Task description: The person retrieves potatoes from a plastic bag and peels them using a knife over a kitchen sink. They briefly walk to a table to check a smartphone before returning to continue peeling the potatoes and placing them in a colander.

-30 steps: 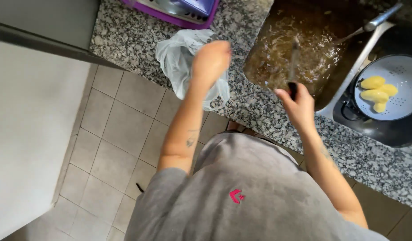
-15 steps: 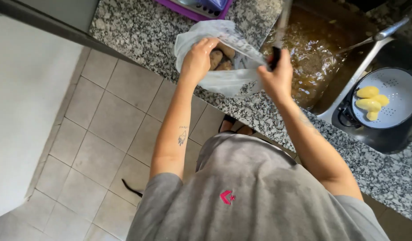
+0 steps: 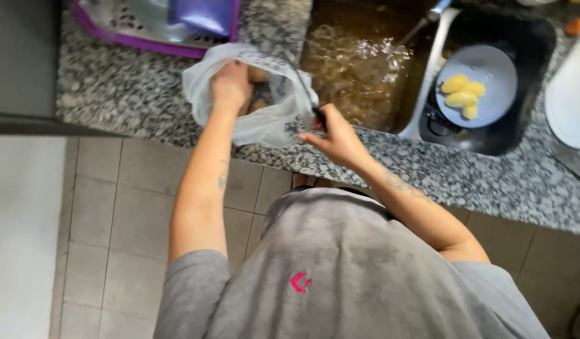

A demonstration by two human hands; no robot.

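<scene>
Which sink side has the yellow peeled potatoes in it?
The right basin, the dark one: three peeled potatoes lie on a pale round colander there. The other basin holds only brown, murky water.

Grey short-sleeved T-shirt, faintly mottled, small pink arrow-like emblem on front; sleeves end above elbows; forearms bare; small dark tattoo on inner left forearm; faint tattoo marks on right forearm; left hand (image 3: 230, 88) and right hand (image 3: 337, 138) bare, ungloved.
</scene>
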